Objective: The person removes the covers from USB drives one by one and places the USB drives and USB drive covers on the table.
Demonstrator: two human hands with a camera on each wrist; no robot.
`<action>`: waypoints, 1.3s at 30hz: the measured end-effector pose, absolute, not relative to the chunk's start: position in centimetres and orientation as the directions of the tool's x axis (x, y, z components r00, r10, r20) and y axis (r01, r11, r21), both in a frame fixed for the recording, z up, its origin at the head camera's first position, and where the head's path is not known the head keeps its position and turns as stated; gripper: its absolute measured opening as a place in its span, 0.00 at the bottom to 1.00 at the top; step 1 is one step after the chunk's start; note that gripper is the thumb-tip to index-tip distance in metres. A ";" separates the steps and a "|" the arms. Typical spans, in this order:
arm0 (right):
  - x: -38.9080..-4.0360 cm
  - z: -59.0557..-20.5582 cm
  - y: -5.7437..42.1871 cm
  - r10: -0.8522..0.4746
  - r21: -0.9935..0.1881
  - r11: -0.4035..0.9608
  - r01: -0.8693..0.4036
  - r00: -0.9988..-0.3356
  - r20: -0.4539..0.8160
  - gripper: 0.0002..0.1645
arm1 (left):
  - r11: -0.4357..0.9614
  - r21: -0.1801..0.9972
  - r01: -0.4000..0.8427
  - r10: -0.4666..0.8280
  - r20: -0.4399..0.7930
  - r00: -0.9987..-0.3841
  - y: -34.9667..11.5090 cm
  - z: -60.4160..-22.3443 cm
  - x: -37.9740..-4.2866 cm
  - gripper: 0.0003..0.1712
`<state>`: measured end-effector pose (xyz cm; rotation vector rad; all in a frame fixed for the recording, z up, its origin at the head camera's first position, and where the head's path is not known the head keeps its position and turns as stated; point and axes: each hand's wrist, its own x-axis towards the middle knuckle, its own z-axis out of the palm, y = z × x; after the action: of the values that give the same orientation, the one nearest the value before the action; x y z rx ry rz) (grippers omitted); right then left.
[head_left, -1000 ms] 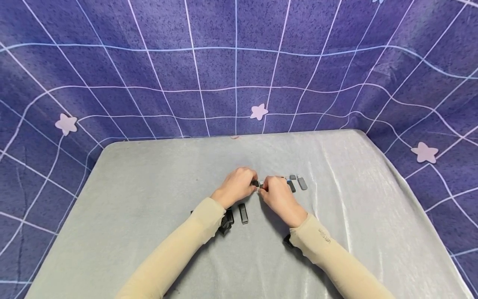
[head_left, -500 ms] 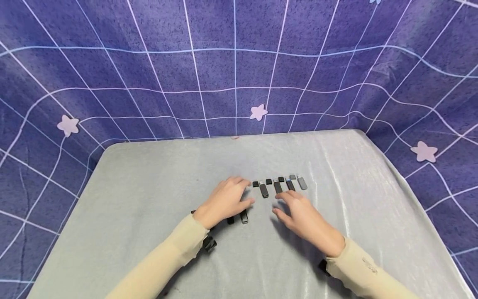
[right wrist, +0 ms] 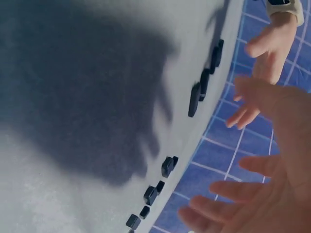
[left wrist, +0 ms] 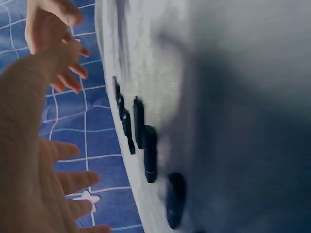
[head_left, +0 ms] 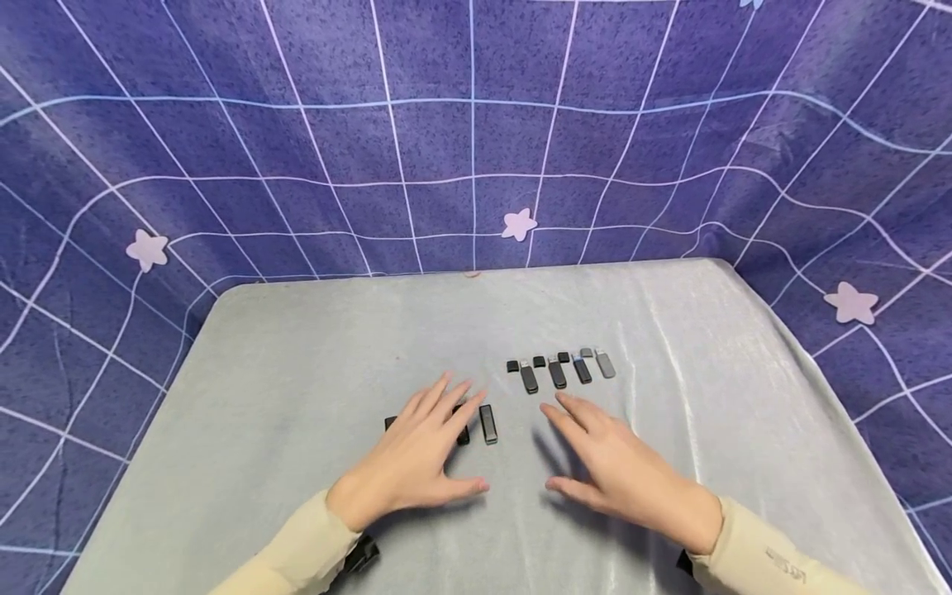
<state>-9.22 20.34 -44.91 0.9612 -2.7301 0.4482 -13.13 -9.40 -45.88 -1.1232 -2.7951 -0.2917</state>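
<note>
My left hand [head_left: 412,463] hovers over the left part of the table with its fingers spread, holding nothing. Beneath and beside it lie black USB sticks; one capped stick [head_left: 488,424] shows whole, while another [head_left: 463,431] is partly covered by the fingers. My right hand [head_left: 628,471], fingers extended and apart, is also off the cloth and holds nothing. Beyond it runs a row of uncapped USB sticks: two black ones, a black stick with a blue connector [head_left: 582,369] and a grey stick [head_left: 605,364]. Small caps, such as a black cap [head_left: 512,365], lie beside them.
A wrinkled light grey cloth covers the table [head_left: 312,347]. Purple-blue curtain [head_left: 416,149] with a line grid and pale stars hangs behind and at both sides. A black device [head_left: 360,555] sits at the left wrist.
Both hands were together at the row's left end, the left at a black cap. They have since let go, drawn back toward me and spread their fingers; an uncapped black stick and its cap lie there.
</note>
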 end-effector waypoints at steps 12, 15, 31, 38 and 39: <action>-9.1 -45.7 18.6 -0.569 -0.194 0.785 -0.588 -0.809 0.151 0.70 | 0.692 0.145 0.707 0.693 0.143 -0.707 -12.9 -46.2 -9.8 0.66; -9.6 -45.9 17.7 -0.573 -0.226 0.772 -0.594 -0.805 0.155 0.69 | 0.695 0.164 0.700 0.685 0.141 -0.714 -13.5 -46.2 -9.4 0.65; -13.5 -47.3 12.8 -0.655 -0.320 0.676 -0.663 -0.740 0.151 0.61 | 0.785 0.222 0.578 0.573 0.097 -0.814 -17.2 -45.8 -7.8 0.64; -14.0 -47.5 11.8 -0.687 -0.346 0.640 -0.686 -0.712 0.143 0.43 | 0.801 0.229 0.552 0.549 0.085 -0.832 -18.1 -45.2 -7.4 0.63; -14.0 -47.5 11.7 -0.692 -0.342 0.637 -0.691 -0.708 0.141 0.41 | 0.802 0.232 0.551 0.548 0.083 -0.833 -18.1 -45.2 -7.4 0.63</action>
<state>-14.02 11.70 -47.54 1.2023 -2.8451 0.5927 -7.43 -18.15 -45.19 -0.9052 -2.9702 -0.3885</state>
